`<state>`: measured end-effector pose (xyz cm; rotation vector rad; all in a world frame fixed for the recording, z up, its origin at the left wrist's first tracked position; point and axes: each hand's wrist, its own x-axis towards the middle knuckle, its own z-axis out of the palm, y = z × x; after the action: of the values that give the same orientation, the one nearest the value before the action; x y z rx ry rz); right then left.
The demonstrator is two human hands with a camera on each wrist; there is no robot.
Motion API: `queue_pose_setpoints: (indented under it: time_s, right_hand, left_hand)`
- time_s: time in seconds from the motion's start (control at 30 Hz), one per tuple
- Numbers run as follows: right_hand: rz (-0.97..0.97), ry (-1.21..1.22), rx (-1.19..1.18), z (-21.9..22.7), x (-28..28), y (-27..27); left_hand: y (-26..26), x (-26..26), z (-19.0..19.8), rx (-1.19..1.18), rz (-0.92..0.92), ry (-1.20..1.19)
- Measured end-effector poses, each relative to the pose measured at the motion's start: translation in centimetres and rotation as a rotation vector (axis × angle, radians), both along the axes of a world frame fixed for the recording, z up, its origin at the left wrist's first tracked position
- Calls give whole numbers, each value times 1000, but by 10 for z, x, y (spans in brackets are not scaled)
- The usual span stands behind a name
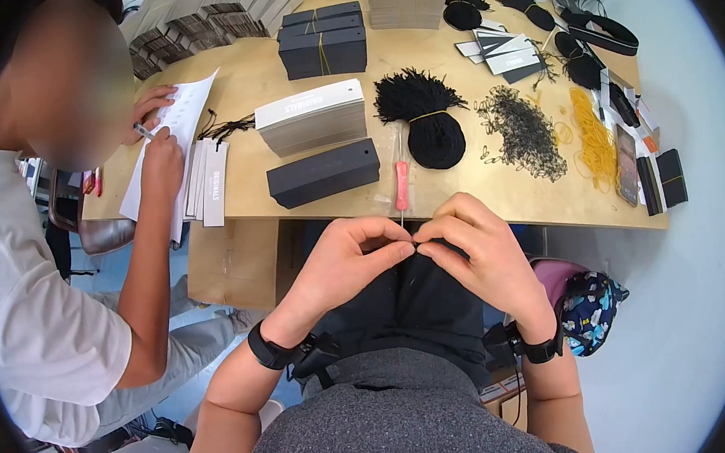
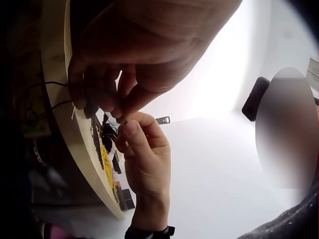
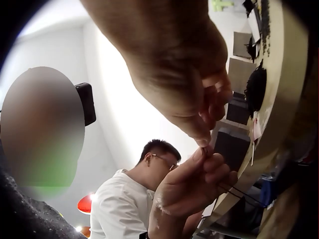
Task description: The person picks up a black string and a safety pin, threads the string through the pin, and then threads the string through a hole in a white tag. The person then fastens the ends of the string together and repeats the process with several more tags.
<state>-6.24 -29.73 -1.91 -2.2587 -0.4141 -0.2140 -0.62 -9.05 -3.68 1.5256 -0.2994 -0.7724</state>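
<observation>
My left hand (image 1: 344,262) and right hand (image 1: 480,255) meet at the fingertips in front of the table's near edge. Thumb and finger of each pinch a thin dark cord (image 2: 56,83), which trails from the left hand in the left wrist view. Two strands of it hang below that hand in the right wrist view. The fingertips mostly hide the pinched spot; I cannot tell if a small piece is held there too. Just beyond the hands lies a pink-handled tool (image 1: 401,185) with a thin metal shaft.
Black tag stack (image 1: 324,174), white tag stack (image 1: 311,118), black cord bundle (image 1: 433,123), heap of small dark wire pins (image 1: 521,133) and yellow rubber bands (image 1: 590,140) lie on the table (image 1: 479,192). At left another person (image 1: 51,276) writes on paper (image 1: 179,113).
</observation>
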Motion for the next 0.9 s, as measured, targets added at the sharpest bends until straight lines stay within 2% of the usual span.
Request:
queue_pose_setpoints:
  time_s: [0.07, 0.2, 0.27, 0.37, 0.43, 0.5, 0.57, 0.63, 0.7, 0.77, 0.8, 0.87, 0.9]
  right_hand:
    - [38, -20, -17, -2, 1, 0]
    - [29, -24, -28, 2, 1, 4]
    - [25, -37, -37, 2, 1, 4]
    - [-20, -96, -7, -2, 4, 6]
    - [-98, -142, 73, -6, 6, 7]
    - [-105, -169, 49, -5, 8, 7]
    - [-115, -195, 23, -7, 9, 8]
    - [-76, -302, -88, -15, 9, 16]
    - [-83, -283, -64, -18, 4, 25]
    - [-130, -224, 3, -19, -1, 27]
    - [-133, -224, 2, -18, -2, 26]
    - [-161, -42, 153, -14, -5, 25]
    - [-164, -42, 153, -11, -7, 25]
  left_hand:
    - [2, 0, -4, 6, -35, -84]
    - [5, 1, -6, 13, -38, -57]
    - [6, -1, -8, -47, 46, 122]
    - [10, -3, -16, -150, 70, 244]
    - [14, -6, -20, -161, 89, 249]
    - [16, -9, -21, -171, 107, 253]
    - [17, -12, -21, -426, 192, 504]
    - [13, -15, -20, -502, 225, 526]
    - [6, -18, -19, -578, 262, 547]
    - [-1, -18, -16, -55, 319, -390]
    - [-2, -19, -14, -56, 316, -389]
    - [-1, -21, -11, 110, 212, -839]
    - [-2, -21, -9, 128, 210, -1001]
